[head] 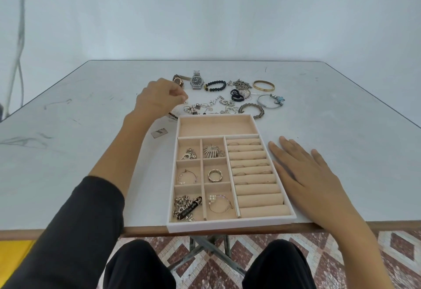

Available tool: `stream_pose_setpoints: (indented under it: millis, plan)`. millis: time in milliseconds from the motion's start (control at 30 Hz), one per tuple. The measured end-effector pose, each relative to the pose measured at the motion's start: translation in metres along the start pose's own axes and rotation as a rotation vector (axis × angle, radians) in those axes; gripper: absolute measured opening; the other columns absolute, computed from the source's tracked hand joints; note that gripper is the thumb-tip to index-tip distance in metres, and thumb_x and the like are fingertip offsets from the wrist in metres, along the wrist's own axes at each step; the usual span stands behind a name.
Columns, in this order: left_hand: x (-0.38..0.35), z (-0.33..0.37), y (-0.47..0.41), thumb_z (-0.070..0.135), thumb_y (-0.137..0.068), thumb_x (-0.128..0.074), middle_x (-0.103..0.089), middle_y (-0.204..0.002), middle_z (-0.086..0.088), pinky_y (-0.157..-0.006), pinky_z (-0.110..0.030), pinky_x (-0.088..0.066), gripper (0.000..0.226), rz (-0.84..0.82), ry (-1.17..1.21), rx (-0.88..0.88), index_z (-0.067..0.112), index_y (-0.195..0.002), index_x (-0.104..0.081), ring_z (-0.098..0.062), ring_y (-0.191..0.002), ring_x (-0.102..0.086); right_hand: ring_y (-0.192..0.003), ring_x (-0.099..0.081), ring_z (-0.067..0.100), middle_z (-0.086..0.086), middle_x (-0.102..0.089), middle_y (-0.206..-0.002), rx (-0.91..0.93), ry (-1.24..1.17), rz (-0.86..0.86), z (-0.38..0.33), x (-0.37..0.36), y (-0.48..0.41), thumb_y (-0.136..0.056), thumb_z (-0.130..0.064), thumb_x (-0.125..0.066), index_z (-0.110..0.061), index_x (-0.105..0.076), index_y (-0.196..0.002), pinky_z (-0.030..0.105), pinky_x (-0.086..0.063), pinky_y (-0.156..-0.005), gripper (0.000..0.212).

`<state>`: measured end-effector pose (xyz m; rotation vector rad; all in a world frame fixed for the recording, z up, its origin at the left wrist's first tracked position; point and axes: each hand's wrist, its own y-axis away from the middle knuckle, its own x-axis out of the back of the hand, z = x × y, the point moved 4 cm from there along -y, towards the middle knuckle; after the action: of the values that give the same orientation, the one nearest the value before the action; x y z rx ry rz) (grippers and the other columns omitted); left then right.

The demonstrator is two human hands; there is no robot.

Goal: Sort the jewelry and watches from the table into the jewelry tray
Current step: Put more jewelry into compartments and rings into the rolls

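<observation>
I count one white-framed, beige-lined jewelry tray (230, 224) at lower centre. Its six small square compartments hold one piece each, and the padded ring rolls (256, 189) on its right carry several thin rings. Above the tray lie two watches, a silver steel watch (196, 80) and a rose-gold watch (177, 80), among loose bracelets. The left hand (157, 98) pinches a small silvery piece (186, 101) there. The right hand (303, 170) lies flat, fingers straight, on the white table (68, 129) just right of the tray.

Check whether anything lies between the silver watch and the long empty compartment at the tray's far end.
Yes. A tangle of chains and small pieces lies on the table between the silver watch and the long compartment. Lifting the watch over it should probably work.
</observation>
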<state>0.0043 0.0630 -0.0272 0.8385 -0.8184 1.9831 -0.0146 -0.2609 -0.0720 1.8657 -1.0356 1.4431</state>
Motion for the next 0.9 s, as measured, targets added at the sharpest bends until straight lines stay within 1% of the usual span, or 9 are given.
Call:
stream_pose_setpoints:
  millis: [200,300,367,433,533,633,700,800,900]
  plan:
    - [-0.014,-0.007,-0.010,0.028,-0.090,-0.062,-0.066,-0.107,0.005,-0.082,-0.032,-0.042,0.016,-0.032,-0.180,-0.024,0.028,-0.104,-0.069,-0.018,-0.103,-0.059,-0.144,0.007,-0.002,-0.018,0.004,-0.158,0.001,0.026,-0.005,0.000,0.000,0.000,-0.071,-0.064,0.015,-0.042,-0.005,-0.150,0.029,0.008,-0.118,0.084]
    - [-0.016,-0.008,-0.010,0.034,-0.088,-0.063,-0.066,-0.100,0.010,-0.079,-0.030,-0.043,0.015,-0.047,-0.190,-0.078,0.033,-0.102,-0.069,-0.013,-0.090,-0.058,-0.145,0.002,-0.002,-0.019,-0.001,-0.158,0.012,0.027,-0.029,-0.002,0.004,0.000,-0.069,-0.065,0.014,-0.042,-0.009,-0.149,0.028,0.004,-0.118,0.087]
    - [-0.015,-0.008,-0.010,0.033,-0.087,-0.064,-0.065,-0.094,0.013,-0.075,-0.027,-0.039,0.014,-0.040,-0.197,-0.106,0.033,-0.100,-0.069,-0.011,-0.085,-0.056,-0.145,-0.008,0.000,-0.020,-0.010,-0.157,0.029,0.016,-0.071,-0.004,0.015,0.000,-0.078,-0.070,0.000,-0.044,-0.018,-0.148,0.027,-0.005,-0.117,0.077]
    - [-0.015,-0.007,-0.009,0.030,-0.086,-0.065,-0.063,-0.091,0.014,-0.075,-0.027,-0.037,0.012,-0.046,-0.197,-0.127,0.032,-0.098,-0.068,-0.010,-0.083,-0.056,-0.139,-0.029,0.004,-0.021,-0.033,-0.149,0.007,-0.053,-0.104,-0.003,0.033,-0.007,-0.086,-0.068,-0.026,-0.046,-0.038,-0.140,0.031,-0.021,-0.112,0.059]
    - [-0.014,-0.006,-0.008,0.025,-0.087,-0.063,-0.060,-0.084,0.015,-0.075,-0.028,-0.037,0.010,-0.053,-0.230,-0.142,0.033,-0.090,-0.069,-0.011,-0.082,-0.055,-0.111,-0.056,0.013,-0.012,-0.062,-0.116,-0.002,-0.189,-0.039,-0.008,0.060,-0.041,-0.088,-0.048,-0.053,-0.043,-0.061,-0.115,0.039,-0.042,-0.100,0.029]
    - [-0.013,-0.008,-0.007,0.021,-0.088,-0.061,-0.058,-0.081,0.015,-0.075,-0.029,-0.038,0.014,-0.046,-0.238,-0.157,0.031,-0.091,-0.070,-0.012,-0.082,-0.056,-0.100,-0.060,0.017,-0.009,-0.064,-0.100,0.082,-0.168,0.059,-0.030,0.073,-0.089,-0.086,-0.037,-0.061,-0.034,-0.068,-0.107,0.042,-0.047,-0.093,0.022]
    - [-0.012,-0.010,-0.006,0.021,-0.089,-0.060,-0.058,-0.081,0.015,-0.078,-0.030,-0.040,0.015,-0.043,-0.232,-0.165,0.030,-0.093,-0.071,-0.012,-0.083,-0.056,-0.099,-0.060,0.018,-0.008,-0.063,-0.097,0.135,-0.132,0.060,-0.052,0.072,-0.121,-0.086,-0.030,-0.063,-0.030,-0.069,-0.106,0.037,-0.048,-0.089,0.021]
    - [-0.012,-0.012,-0.006,0.023,-0.088,-0.061,-0.058,-0.084,0.014,-0.075,-0.028,-0.036,0.013,-0.045,-0.220,-0.181,0.030,-0.094,-0.070,-0.011,-0.080,-0.055,-0.096,-0.060,0.017,-0.006,-0.064,-0.099,0.200,-0.066,0.032,-0.079,0.056,-0.164,-0.085,-0.026,-0.063,-0.029,-0.069,-0.102,0.029,-0.044,-0.077,0.018]
    - [-0.013,-0.015,-0.008,0.026,-0.088,-0.062,-0.057,-0.085,0.015,-0.078,-0.030,-0.039,0.013,-0.067,-0.206,-0.184,0.031,-0.097,-0.070,-0.012,-0.082,-0.057,-0.096,-0.063,0.020,-0.002,-0.067,-0.107,0.224,-0.024,0.006,-0.095,0.034,-0.195,-0.085,-0.023,-0.065,-0.027,-0.071,-0.100,0.029,-0.046,-0.076,0.016]
